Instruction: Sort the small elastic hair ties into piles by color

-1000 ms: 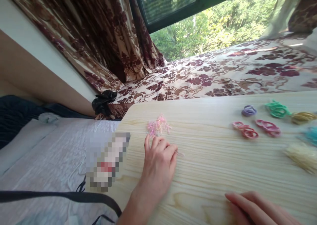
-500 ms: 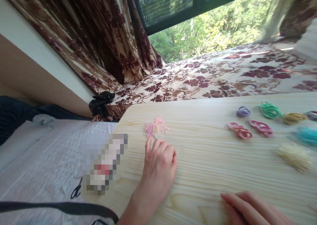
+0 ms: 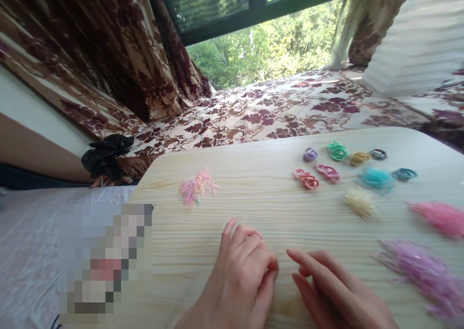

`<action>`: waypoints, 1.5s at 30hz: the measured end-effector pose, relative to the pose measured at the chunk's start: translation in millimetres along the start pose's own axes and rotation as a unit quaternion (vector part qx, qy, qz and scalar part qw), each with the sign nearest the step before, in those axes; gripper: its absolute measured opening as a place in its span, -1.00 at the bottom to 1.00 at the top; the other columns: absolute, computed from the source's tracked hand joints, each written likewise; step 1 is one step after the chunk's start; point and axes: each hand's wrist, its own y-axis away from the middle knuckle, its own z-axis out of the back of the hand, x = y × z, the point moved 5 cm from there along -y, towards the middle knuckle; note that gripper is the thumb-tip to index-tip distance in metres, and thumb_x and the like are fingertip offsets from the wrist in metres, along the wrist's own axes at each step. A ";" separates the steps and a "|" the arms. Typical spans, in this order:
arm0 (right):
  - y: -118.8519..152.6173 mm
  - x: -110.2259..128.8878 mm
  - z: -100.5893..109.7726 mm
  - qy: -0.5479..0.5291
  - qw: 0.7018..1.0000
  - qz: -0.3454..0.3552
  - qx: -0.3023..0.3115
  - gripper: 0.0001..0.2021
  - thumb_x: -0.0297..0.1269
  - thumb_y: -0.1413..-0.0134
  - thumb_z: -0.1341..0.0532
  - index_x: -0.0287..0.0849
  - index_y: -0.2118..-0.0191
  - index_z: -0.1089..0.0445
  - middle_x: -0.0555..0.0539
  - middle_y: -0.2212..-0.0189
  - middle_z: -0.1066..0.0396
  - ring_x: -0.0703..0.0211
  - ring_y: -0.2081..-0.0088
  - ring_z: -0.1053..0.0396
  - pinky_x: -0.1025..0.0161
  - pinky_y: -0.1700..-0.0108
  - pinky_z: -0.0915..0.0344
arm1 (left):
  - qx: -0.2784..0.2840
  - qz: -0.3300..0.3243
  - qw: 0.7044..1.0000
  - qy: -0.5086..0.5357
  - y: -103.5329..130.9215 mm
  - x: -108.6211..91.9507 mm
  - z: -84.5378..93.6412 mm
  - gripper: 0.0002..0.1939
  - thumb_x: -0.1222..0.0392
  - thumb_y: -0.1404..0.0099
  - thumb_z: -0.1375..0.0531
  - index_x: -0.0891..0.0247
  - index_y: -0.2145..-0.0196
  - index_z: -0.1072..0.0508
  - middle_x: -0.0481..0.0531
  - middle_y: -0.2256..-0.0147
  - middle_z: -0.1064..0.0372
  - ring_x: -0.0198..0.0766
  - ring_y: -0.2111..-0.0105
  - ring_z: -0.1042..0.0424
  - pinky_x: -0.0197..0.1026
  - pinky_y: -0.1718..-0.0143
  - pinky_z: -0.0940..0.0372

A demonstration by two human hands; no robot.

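Hands low on bench (image 3: pixel 253 203), side by side, almost touching at fingertips. Left hand (image 3: pixel 242 280) curled, thumb pressed to forefinger; whether anything tiny sits in that grip, cannot tell. Right hand (image 3: pixel 337 295) with fingers stretched out flat and together, pointing left, holding nothing visible; wrist cut off by lower edge. Nearest thing, pale pink pile of small elastics (image 3: pixel 197 189), well apart above left hand. Farther right, coloured hair rings (image 3: pixel 319 172) in small groups, then fuzzy piles: yellow (image 3: pixel 359 201), blue (image 3: pixel 377 179), pink (image 3: pixel 440 218), lilac (image 3: pixel 424 271), blurred and partly cut off. Pixelated patch at bench's left corner, unreadable.
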 end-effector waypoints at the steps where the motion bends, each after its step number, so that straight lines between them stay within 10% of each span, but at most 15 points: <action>1: -0.3 0.7 0.0 -0.007 1.000 0.001 -0.002 -0.64 -0.42 -0.18 -0.16 -0.10 -0.09 -0.36 -0.06 0.27 -0.53 0.31 0.36 -0.53 0.50 0.33 -0.43 | 0.004 -0.007 1.000 0.002 0.2 -1.0 -0.4 -0.81 0.46 -0.24 -0.05 0.19 0.36 -0.34 -0.07 0.37 -0.41 -0.21 0.15 -0.39 0.14 -0.25 -0.03; 27: -5.4 7.9 -1.5 -0.038 0.998 -0.033 0.030 -0.87 -0.44 -0.23 -0.12 -0.16 0.20 -0.41 -0.05 0.37 -0.43 0.30 0.38 -0.44 0.42 0.33 -0.38 | -0.049 0.026 0.998 -0.043 -3.4 -3.8 -6.4 -0.76 0.29 -0.38 -0.05 0.09 0.07 -0.42 -0.02 0.21 -0.49 -0.12 0.11 -0.41 0.31 -0.21 -0.01; 45: -4.8 11.0 5.2 0.002 0.997 -0.024 -0.080 -0.87 -0.33 -0.20 -0.20 -0.12 0.13 -0.40 -0.05 0.30 -0.45 0.37 0.46 -0.41 0.44 0.41 -0.40 | -0.153 0.109 0.978 0.095 -1.4 -12.0 -5.6 -0.80 0.30 -0.32 -0.06 0.19 0.47 -0.33 -0.09 0.43 -0.39 -0.24 0.31 -0.40 0.17 -0.17 -0.07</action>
